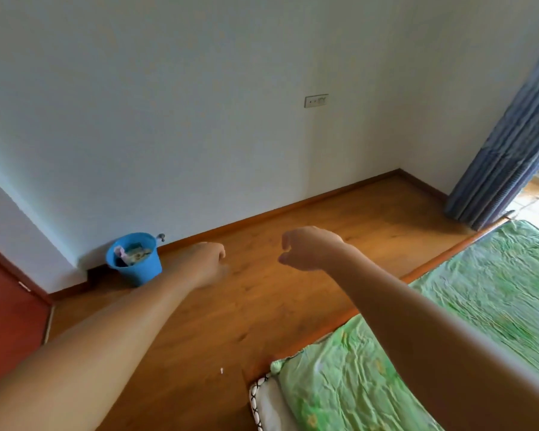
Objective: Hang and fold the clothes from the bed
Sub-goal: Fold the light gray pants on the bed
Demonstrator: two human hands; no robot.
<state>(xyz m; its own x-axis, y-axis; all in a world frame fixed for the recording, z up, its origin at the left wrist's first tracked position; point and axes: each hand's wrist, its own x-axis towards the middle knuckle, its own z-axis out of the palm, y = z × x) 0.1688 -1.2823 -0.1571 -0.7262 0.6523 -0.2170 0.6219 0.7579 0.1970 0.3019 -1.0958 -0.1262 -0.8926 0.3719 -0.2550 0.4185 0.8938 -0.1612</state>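
Head view: beside the green-sheeted bed (pixel 495 290), my left hand (pixel 207 259) and right hand (pixel 308 248) hover over wooden floor (pixel 262 306), fingers loosely curled, empty; blue bucket (pixel 143 269) across from the bed, against the wall (pixel 168 119).

Both arms outstretched; left hand (pixel 207 262), right hand (pixel 308 248) fingers loosely curled, empty.

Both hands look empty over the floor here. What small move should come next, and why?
Probably turn right toward the bed: the left hand and right hand hold nothing above the wooden floor, and no garment shows in view, so one must be found first.
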